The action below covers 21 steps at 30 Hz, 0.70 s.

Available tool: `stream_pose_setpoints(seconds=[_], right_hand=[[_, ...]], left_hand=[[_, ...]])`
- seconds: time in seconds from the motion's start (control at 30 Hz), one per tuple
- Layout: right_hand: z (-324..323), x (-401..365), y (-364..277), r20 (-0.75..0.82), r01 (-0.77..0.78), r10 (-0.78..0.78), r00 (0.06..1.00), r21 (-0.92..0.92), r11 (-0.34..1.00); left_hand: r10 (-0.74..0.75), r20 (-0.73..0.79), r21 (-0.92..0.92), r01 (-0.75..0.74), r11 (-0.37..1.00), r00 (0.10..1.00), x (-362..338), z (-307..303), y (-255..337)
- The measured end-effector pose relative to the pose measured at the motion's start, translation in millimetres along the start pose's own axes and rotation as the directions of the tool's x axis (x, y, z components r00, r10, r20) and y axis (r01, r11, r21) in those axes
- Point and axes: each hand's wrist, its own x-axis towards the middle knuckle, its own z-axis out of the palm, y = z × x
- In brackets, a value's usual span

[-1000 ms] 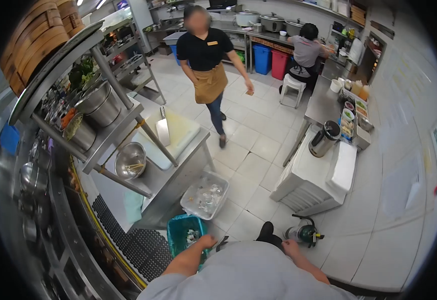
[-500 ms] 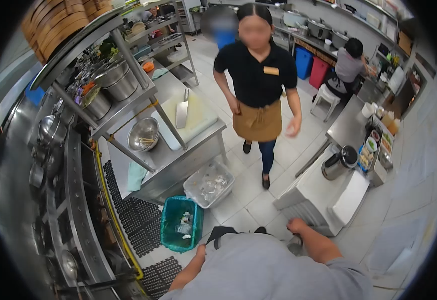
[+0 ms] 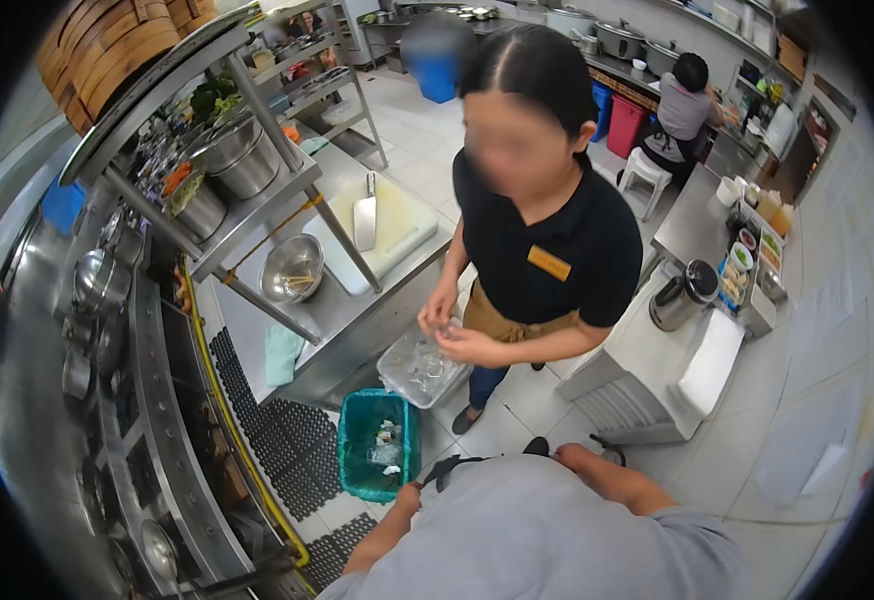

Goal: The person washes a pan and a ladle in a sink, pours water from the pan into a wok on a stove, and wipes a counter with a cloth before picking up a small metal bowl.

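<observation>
At my waist, my left hand is closed at the edge of a dark strip of black cloth. My right hand is low on the other side of my grey shirt; I cannot tell whether its fingers hold anything. A thin black strap loops beside the right forearm. Close to my left hand stands a teal-lined bin with scraps inside. In front of me a person in a black shirt and brown apron brings both hands together over a clear plastic tub.
A steel table at left carries a cleaver on a cutting board and a metal bowl. At right, a white cabinet holds a steel jug. Another person sits at the back counter.
The person in the black shirt has come closer, bending forward with hands now together over the tub. My right hand has moved left, toward my body's middle.
</observation>
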Motion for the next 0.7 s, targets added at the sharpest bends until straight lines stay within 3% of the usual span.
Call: stream_pose_setpoints(seconds=[0.1, 0.17, 0.27, 0.33, 0.37, 0.4, 0.43, 0.47, 0.5, 0.53, 0.57, 0.7], right_hand=[[23, -38, -2, -0.083, -0.157, 0.178, 0.981, 0.212, 0.964], [55, -45, 14, -0.112, -0.148, 0.154, 0.982, 0.063, 0.987], [114, -57, 33, -0.060, -0.197, 0.196, 0.979, -0.013, 0.980], [118, -85, 5, -0.020, -0.269, 0.269, 0.963, 0.021, 0.963], [155, -77, 17, -0.173, -0.201, 0.249, 0.953, 0.253, 0.946], [158, -82, -1, -0.180, -0.214, 0.282, 0.942, 0.323, 0.922], [157, -87, -19, -0.145, -0.242, 0.303, 0.942, 0.333, 0.911], [159, -92, -36, -0.123, -0.255, 0.316, 0.941, 0.355, 0.899], [161, -97, -51, -0.106, -0.254, 0.313, 0.944, 0.373, 0.893], [163, -100, -62, -0.094, -0.247, 0.302, 0.948, 0.377, 0.893], [166, -104, -69, -0.082, -0.236, 0.286, 0.955, 0.375, 0.896], [161, -111, -70, -0.071, -0.196, 0.232, 0.970, 0.338, 0.921]], left_hand=[[0.217, 0.226, 0.298, -0.280, 0.913, 0.950, 9, -32, -21], [0.251, 0.362, 0.478, -0.410, 0.777, 0.898, 12, -46, -27], [0.286, 0.412, 0.455, -0.467, 0.758, 0.865, 27, -65, -40], [-0.050, 0.332, 0.178, -0.010, 0.984, 0.942, 29, -79, -35], [-0.229, 0.333, 0.025, 0.234, 0.972, 0.915, 30, -87, -29], [-0.314, 0.347, -0.098, 0.367, 0.925, 0.884, 34, -94, -22], [-0.398, 0.447, -0.191, 0.521, 0.832, 0.801, 35, -106, -4], [-0.560, 0.614, -0.186, 0.791, 0.583, 0.557, 29, -134, 38], [-0.677, 0.699, 0.214, 0.971, -0.108, -0.230, 21, -208, 135], [-0.689, 0.687, 0.219, 0.970, -0.107, -0.231, 8, -240, 190], [-0.712, 0.680, 0.203, 0.978, -0.047, -0.176, -6, -253, 210], [-0.709, 0.704, 0.123, 0.976, 0.181, 0.043, -51, -267, 252]])
